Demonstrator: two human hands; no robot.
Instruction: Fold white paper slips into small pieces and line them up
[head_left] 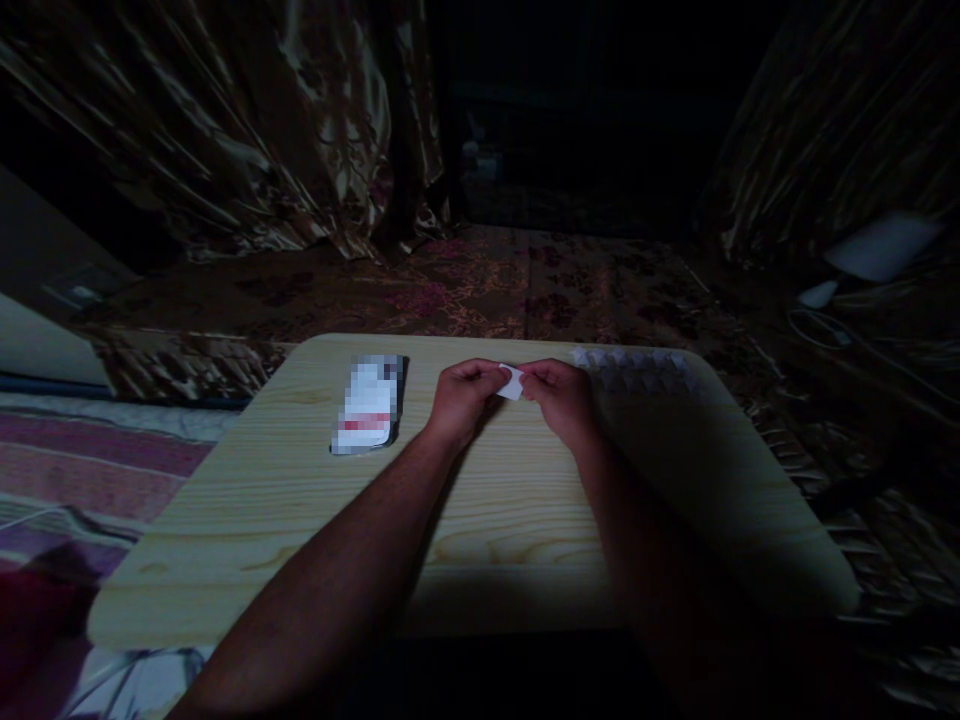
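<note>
A small piece of white paper (511, 383) is held up over the far middle of the wooden table (517, 520). My left hand (463, 398) pinches its left side, thumb on top. On the other side, my right hand (561, 392) is closed on the paper's right edge. Whether the paper is folded, I cannot tell. Several small pale folded paper pieces (634, 370) stand in two rows beyond and to the right of my right hand, dim in shadow. To the left of my left hand lies a pixelated white packet or pad with a red band (366, 405).
Patterned curtains (360, 130) hang behind a cloth-covered ledge (480, 270) at the table's far edge. A white lamp (885, 248) with a cable stands at the right. Striped bedding (82, 470) lies along the left.
</note>
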